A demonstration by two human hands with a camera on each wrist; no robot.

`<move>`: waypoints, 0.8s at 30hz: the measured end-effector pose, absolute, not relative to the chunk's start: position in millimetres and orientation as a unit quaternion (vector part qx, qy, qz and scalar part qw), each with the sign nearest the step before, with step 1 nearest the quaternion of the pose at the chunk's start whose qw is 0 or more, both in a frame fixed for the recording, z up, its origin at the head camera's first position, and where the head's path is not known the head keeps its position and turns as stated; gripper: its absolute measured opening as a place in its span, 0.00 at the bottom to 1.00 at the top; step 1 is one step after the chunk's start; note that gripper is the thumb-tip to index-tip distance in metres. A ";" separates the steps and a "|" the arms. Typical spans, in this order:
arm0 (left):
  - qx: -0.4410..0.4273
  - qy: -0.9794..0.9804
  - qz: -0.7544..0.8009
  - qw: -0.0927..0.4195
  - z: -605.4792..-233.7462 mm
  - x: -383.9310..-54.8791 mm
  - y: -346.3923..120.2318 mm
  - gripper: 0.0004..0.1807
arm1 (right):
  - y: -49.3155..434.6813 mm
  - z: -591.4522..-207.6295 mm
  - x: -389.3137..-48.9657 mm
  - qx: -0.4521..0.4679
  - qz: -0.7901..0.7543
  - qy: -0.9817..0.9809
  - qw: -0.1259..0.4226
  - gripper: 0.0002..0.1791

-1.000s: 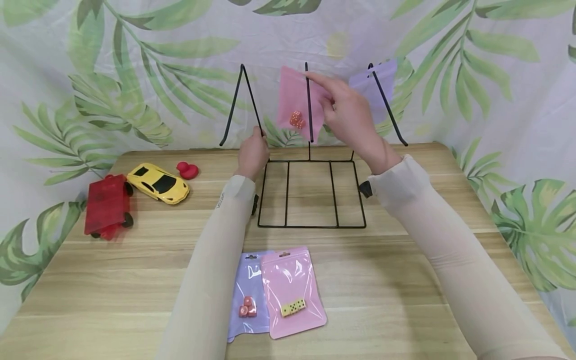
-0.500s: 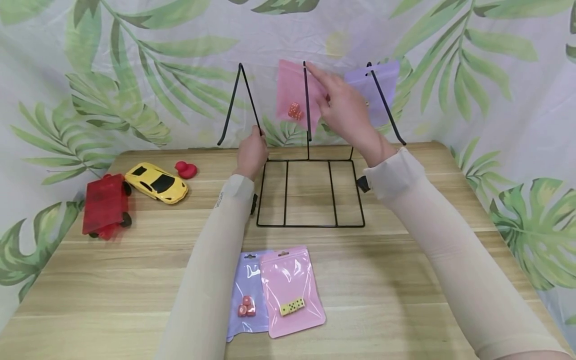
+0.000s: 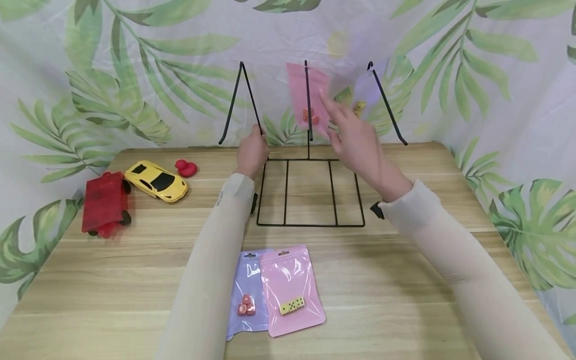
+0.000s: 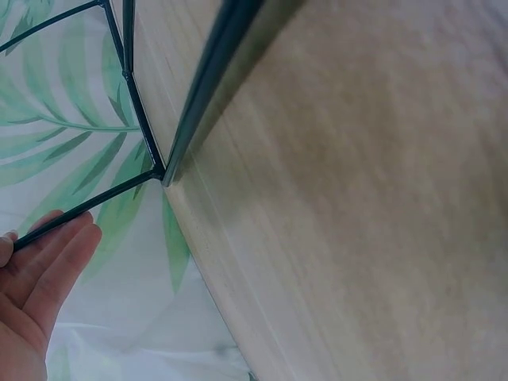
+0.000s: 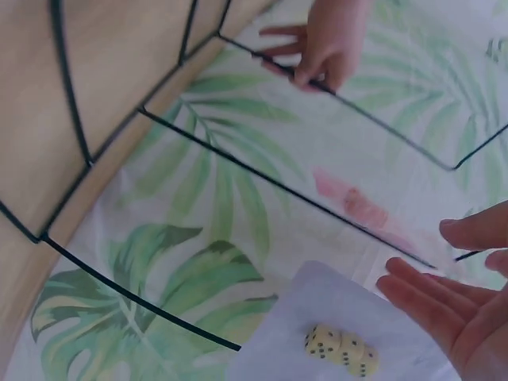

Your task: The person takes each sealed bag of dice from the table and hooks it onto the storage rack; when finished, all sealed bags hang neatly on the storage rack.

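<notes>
A black wire rack (image 3: 311,226) stands on the table, with arms angling up at its back. My left hand (image 3: 253,152) holds its left upright; in the left wrist view, the thumb and fingers (image 4: 67,254) pinch the wire. From the middle arm hangs a pink zip bag (image 3: 299,87) with red dice in it. My right hand (image 3: 360,145) is beside that bag, fingers extended and holding nothing; whether a fingertip touches its edge I cannot tell. A purple bag (image 5: 294,309) with yellow dice hangs on the right arm, partly behind my right hand in the head view.
In front of the rack, a pink bag (image 3: 292,275) with yellow dice overlaps a purple bag (image 3: 252,280) with red dice. At left lie a yellow toy car (image 3: 157,181), a red toy vehicle (image 3: 104,202) and a small red duck (image 3: 186,168). A leaf-print cloth (image 3: 189,45) hangs behind.
My right hand has let go of the hanging pink bag and moved down and right. The bag has swung slightly right on the middle arm. My left hand keeps its hold on the rack.
</notes>
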State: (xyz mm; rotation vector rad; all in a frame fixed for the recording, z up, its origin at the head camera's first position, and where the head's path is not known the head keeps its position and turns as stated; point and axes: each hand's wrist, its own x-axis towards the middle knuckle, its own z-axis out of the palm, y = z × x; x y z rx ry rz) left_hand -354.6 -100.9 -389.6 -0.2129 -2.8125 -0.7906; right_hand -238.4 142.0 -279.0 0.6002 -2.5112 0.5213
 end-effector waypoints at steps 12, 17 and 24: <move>-0.071 -0.954 -0.272 0.106 -388.7 -355.2 -100.2 0.14 | 134.6 -360.8 -144.9 0.261 0.106 -0.954 0.106 0.45; -0.076 -0.954 -0.269 0.109 -387.4 -354.0 -100.4 0.14 | 124.9 -384.4 -123.6 0.330 0.107 -0.938 -0.022 0.38; -0.075 -0.955 -0.268 0.105 -386.7 -351.5 -100.6 0.15 | 107.9 -385.9 -118.2 0.389 0.075 -0.915 -0.080 0.40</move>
